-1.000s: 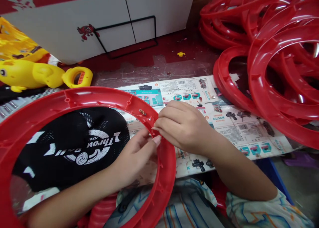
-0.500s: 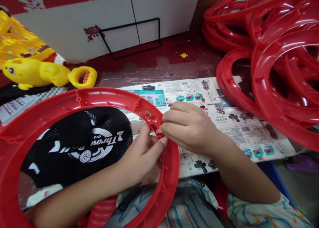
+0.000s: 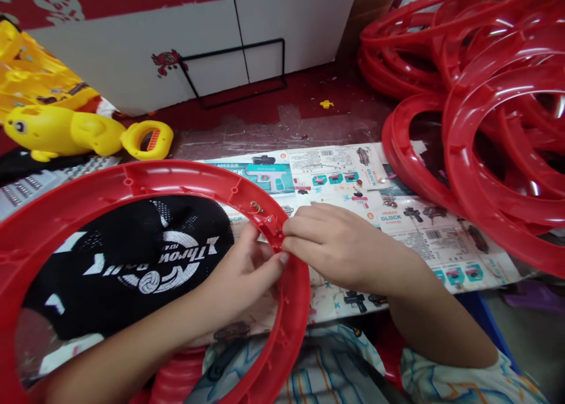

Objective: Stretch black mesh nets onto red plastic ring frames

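Observation:
A large red plastic ring, its ribbed hollow side facing up, lies in front of me with its right end over my lap. My left hand reaches through the ring's opening and grips its inner rim with thumb and fingers. My right hand is closed in a pinch at the ring's channel, close to the left thumb. What its fingertips hold, if anything, is hidden. A small brass-coloured spring-like part and tiny screws sit in the channel just beyond my fingers. Under the ring lies a black printed fabric disc.
More red rings are piled at the right. A yellow toy with a ring handle lies at the left by a tray of small metal parts. A white box stands behind; printed cardboard covers the table's front.
The ring and my left hand have shifted slightly left. My right hand stays pinched at the channel, its wrist turned a little lower.

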Demonstrator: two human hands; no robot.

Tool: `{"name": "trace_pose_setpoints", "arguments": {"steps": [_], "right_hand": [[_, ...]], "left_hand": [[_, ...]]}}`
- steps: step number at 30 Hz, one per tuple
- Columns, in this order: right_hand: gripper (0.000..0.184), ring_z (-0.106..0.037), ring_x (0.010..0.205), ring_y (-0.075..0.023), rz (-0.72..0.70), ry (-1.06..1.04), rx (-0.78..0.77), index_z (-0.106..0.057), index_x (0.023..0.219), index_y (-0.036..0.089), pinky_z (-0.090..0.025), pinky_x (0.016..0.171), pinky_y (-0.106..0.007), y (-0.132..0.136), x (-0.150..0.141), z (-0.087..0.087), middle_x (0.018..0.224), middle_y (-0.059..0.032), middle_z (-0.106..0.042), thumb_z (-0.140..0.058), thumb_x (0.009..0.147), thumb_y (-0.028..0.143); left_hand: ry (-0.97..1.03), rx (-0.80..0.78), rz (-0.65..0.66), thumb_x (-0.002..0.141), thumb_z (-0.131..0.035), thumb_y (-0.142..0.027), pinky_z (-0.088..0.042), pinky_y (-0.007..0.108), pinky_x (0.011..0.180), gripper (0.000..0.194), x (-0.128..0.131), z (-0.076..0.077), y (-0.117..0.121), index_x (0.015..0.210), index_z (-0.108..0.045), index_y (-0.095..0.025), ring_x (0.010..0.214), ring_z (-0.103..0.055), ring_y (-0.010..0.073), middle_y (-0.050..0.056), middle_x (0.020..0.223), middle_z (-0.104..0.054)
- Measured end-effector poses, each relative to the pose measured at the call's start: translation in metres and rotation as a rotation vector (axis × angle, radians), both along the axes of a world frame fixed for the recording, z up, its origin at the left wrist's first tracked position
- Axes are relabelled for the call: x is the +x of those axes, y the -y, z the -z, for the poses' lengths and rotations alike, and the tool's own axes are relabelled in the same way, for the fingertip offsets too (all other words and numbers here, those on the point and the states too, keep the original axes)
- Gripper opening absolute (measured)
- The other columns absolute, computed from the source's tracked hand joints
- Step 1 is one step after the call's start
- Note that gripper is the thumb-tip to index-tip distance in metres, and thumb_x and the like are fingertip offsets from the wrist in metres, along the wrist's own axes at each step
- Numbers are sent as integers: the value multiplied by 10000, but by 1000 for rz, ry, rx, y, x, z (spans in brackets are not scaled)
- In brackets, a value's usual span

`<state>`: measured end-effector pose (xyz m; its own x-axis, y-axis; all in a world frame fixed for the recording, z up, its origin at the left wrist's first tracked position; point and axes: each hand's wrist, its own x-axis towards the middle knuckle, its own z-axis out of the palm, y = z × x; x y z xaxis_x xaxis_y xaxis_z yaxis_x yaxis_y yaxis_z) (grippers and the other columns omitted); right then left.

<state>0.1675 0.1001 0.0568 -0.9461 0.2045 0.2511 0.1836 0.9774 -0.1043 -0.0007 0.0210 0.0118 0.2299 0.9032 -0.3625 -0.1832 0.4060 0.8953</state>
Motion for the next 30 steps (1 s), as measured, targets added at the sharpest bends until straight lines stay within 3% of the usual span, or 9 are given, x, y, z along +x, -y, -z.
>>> {"name": "trace_pose_setpoints", "arguments": {"steps": [4,9,16,22,30], "right_hand": [[254,-435,716,-146,-24,-18,51,-620,737,132,-356,669,-293,6,-3,-1,787,-35,-573,-467,940,113],[249,-459,733,-151,37,-145,72,-619,743,131,-361,654,-297,3,-6,7,781,-47,-589,-465,938,104],[235,-473,739,-146,147,-251,-23,-649,785,132,-416,695,-296,-4,-3,9,822,-65,-633,-480,946,157],[274,-502,777,-166,125,-187,-46,-670,869,123,-425,698,-306,2,-2,5,831,-76,-641,-420,968,172],[274,-479,747,-176,214,-97,-145,-640,798,109,-429,700,-320,5,-8,13,812,-87,-606,-406,935,148]], "left_hand": [[37,-38,131,815,-647,-216,-512,236,541,377,-5,1,-5,1110,-412,-219,592,-628,137,-48,703,-608],[-25,29,186,887,-581,-272,-533,261,637,211,-5,-1,-4,1067,-484,-222,763,-653,171,6,824,-646],[122,-34,57,856,-651,-314,-524,217,570,322,-6,-5,-3,1106,-467,-230,662,-629,127,-18,772,-634],[159,-59,-15,769,-736,-321,-553,253,498,395,-6,-13,-10,1023,-455,-210,575,-667,164,-10,723,-672],[140,-50,-28,770,-729,-313,-565,248,488,411,-2,-7,-13,998,-406,-204,613,-692,177,6,752,-688]]}}
